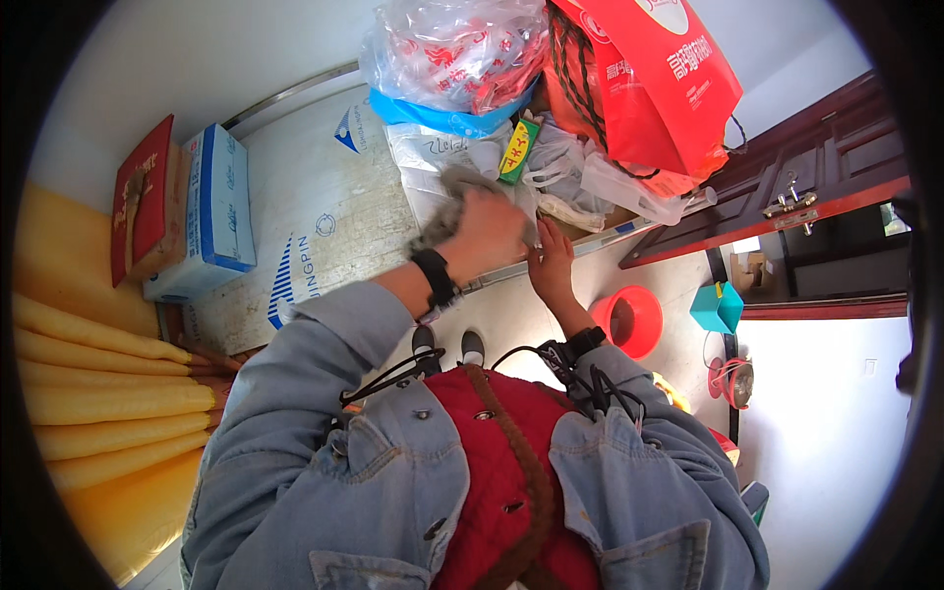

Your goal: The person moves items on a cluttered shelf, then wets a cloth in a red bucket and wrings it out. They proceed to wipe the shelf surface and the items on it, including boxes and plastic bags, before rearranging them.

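My left hand (487, 230), blurred by motion, grips a grey-brown cloth (440, 221) over a white sheet (420, 177) with handwriting. The sheet lies on a worn whitish board (295, 184) with blue print. Close beside it, my right hand (553, 259) is at the board's front edge with bent fingers; whether they pinch anything is unclear. Just beyond both hands are a green-and-yellow box (519, 150), a whitish roll or cup (484, 158) and crumpled clear plastic bags (571, 166).
A stuffed plastic bag (457, 59) and a red paper bag (664, 88) stand at the back. A red box (144, 199) and blue-white carton (214, 199) stand left. At right are a red bucket (627, 321), a teal bin (717, 308) and a dark red door (782, 169).
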Action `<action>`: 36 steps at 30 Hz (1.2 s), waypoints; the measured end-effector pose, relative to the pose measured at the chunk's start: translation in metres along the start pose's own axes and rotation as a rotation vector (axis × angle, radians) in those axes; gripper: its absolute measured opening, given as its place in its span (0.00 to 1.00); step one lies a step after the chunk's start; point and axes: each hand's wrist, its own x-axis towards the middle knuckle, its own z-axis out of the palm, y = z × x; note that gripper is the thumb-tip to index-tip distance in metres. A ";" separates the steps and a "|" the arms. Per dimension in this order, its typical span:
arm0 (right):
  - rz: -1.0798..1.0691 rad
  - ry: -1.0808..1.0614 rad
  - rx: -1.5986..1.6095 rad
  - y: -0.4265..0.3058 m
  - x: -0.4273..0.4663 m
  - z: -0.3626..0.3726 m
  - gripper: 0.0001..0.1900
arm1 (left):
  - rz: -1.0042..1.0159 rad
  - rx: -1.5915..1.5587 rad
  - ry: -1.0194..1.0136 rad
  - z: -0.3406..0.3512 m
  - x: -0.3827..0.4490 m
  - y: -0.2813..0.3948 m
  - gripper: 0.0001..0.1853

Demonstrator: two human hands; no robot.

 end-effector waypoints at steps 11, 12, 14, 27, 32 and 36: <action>0.305 0.161 0.523 -0.023 0.034 -0.065 0.12 | -0.120 -0.101 0.440 0.001 0.002 -0.031 0.26; 0.167 0.251 0.302 -0.032 0.046 -0.067 0.10 | -0.127 -0.106 0.372 0.001 0.004 -0.035 0.26; 0.111 0.236 0.168 -0.049 0.070 -0.067 0.15 | -0.031 -0.123 0.301 0.004 0.003 -0.035 0.25; -0.020 -0.170 -0.642 -0.098 0.163 0.022 0.54 | 0.131 -0.157 0.197 0.024 -0.094 -0.044 0.24; 0.140 -0.241 -0.680 -0.095 0.162 0.024 0.37 | -0.132 -0.345 0.290 0.019 -0.163 -0.076 0.24; 0.119 -0.139 -0.611 -0.094 0.150 0.017 0.30 | -0.372 -0.418 0.445 0.019 -0.220 -0.113 0.26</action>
